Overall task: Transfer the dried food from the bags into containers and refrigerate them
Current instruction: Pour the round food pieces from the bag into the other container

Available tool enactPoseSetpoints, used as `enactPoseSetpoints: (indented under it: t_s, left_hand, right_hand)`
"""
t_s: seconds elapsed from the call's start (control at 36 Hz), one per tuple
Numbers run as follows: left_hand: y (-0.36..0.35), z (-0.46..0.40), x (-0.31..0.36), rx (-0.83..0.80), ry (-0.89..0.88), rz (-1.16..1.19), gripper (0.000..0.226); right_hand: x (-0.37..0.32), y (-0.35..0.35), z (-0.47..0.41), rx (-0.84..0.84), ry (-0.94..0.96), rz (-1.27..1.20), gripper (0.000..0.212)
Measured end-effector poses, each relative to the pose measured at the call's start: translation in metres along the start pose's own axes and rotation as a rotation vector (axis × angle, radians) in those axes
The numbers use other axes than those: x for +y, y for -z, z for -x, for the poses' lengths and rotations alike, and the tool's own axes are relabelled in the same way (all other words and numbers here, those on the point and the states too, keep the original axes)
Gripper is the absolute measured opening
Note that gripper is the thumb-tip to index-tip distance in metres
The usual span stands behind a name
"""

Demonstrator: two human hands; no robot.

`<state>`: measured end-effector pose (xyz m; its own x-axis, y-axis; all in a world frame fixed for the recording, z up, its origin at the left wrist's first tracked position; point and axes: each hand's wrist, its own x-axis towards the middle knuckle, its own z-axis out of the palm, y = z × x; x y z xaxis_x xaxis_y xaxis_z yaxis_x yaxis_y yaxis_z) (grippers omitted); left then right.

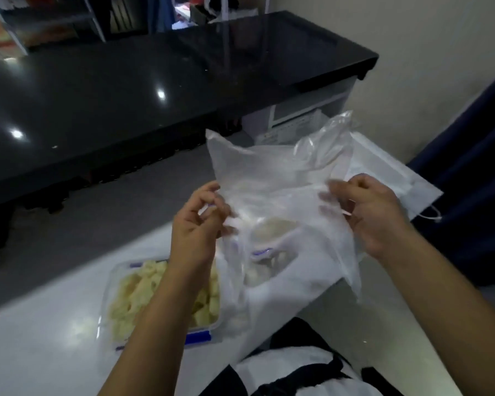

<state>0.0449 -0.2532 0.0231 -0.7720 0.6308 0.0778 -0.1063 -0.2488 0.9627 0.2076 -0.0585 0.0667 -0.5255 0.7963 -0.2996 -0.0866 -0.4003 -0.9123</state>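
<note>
A clear plastic bag [272, 178] is held up over the white table, with pale dried food [272, 230] showing through its lower part. My left hand [197, 224] pinches the bag's left edge and my right hand [366, 207] pinches its right side. Below my left forearm stands a clear container [112, 304] with blue clips, filled with yellowish dried pieces. Through the bag I make out the blue clip of what may be a second container [262, 252], blurred.
A white paper bag [389, 172] lies on the table [40, 352] behind the plastic bag at the right. A black glossy counter [126, 90] runs across the far side. A dark blue curtain [475, 167] hangs at the right.
</note>
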Motion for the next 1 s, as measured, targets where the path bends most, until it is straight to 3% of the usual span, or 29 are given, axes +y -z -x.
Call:
enactPoseSetpoints:
  t_s: [0.08, 0.17, 0.28, 0.44, 0.5, 0.61, 0.69, 0.78, 0.83, 0.92, 1.0]
  left_hand:
    - [-0.04, -0.013, -0.002, -0.182, -0.005, -0.083, 0.032]
    - [-0.078, -0.027, -0.005, -0.302, 0.066, -0.089, 0.055]
    - [-0.128, -0.048, -0.014, -0.347, 0.174, -0.086, 0.073]
    - [-0.186, -0.079, -0.056, -0.32, 0.408, -0.211, 0.081]
    - [-0.195, -0.084, -0.068, -0.327, 0.481, -0.318, 0.083]
    - [-0.209, -0.092, -0.08, -0.357, 0.523, -0.739, 0.08]
    - [-0.214, -0.095, -0.074, -0.329, 0.335, -1.132, 0.062]
    - [-0.226, -0.107, -0.068, -0.17, 0.093, -1.227, 0.049]
    - [-0.24, -0.124, -0.078, -0.123, 0.007, -1.275, 0.054]
    - [-0.262, -0.144, -0.111, -0.222, 0.139, -1.426, 0.065]
    - [-0.27, -0.143, -0.153, -0.357, 0.391, -1.569, 0.066]
  right_hand:
    - [-0.021, 0.034, -0.009, 0.072, 0.104, 0.04, 0.038]
    - [-0.045, 0.059, -0.021, 0.089, 0.213, 0.183, 0.023]
    - [-0.071, 0.096, -0.053, 0.069, 0.251, 0.427, 0.027]
    - [-0.082, 0.153, -0.137, -0.042, 0.126, 0.791, 0.014]
    - [-0.073, 0.165, -0.162, -0.076, 0.108, 0.958, 0.014]
    - [-0.064, 0.179, -0.197, -0.266, 0.021, 1.222, 0.039]
    - [-0.06, 0.181, -0.212, -0.282, 0.252, 1.32, 0.039]
    - [-0.06, 0.169, -0.221, -0.243, 0.507, 1.239, 0.039]
    - [-0.053, 0.155, -0.23, -0.343, 0.596, 1.28, 0.048]
    - [-0.03, 0.133, -0.246, -0.569, 0.506, 1.605, 0.065]
    - [0.001, 0.133, -0.261, -0.694, 0.329, 1.877, 0.061]
